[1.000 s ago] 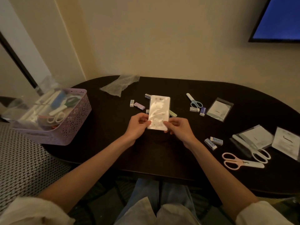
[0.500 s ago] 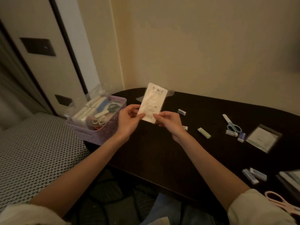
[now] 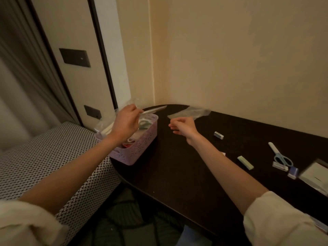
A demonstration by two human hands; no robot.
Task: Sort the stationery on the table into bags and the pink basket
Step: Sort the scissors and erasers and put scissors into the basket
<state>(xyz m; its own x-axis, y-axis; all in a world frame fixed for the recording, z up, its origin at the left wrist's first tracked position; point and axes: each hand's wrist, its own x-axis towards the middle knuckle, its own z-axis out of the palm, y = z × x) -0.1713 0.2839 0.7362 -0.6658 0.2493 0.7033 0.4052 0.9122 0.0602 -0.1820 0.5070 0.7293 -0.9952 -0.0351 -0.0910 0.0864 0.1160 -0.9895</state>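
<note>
Packet [image 3: 154, 109] in clear wrapping sits pinched in the left hand [image 3: 126, 121], seen nearly edge-on, its long axis running almost level from the fingers out to the right, its free end pointing toward the table's far end and hanging just above the far rim of the pink basket [image 3: 142, 144]. The right hand [image 3: 182, 126] holds nothing; its fingers are loosely curled, hovering over the table's far end, apart from the packet. The basket stands on the table's left end, filled with bagged stationery that blurs together. An empty clear bag [image 3: 190, 112] lies at the far edge near the wall corner. Along the right part of the dark oval table [image 3: 177, 174] lie a small white eraser [image 3: 218, 135], a pale green eraser [image 3: 245, 162], blue-handled scissors [image 3: 280, 156] pointing away toward the wall, and a white bagged packet [image 3: 316, 176] at the right edge. Cream walls meet behind the table; a woven black-and-white seat [image 3: 44, 157] adjoins its left end.
</note>
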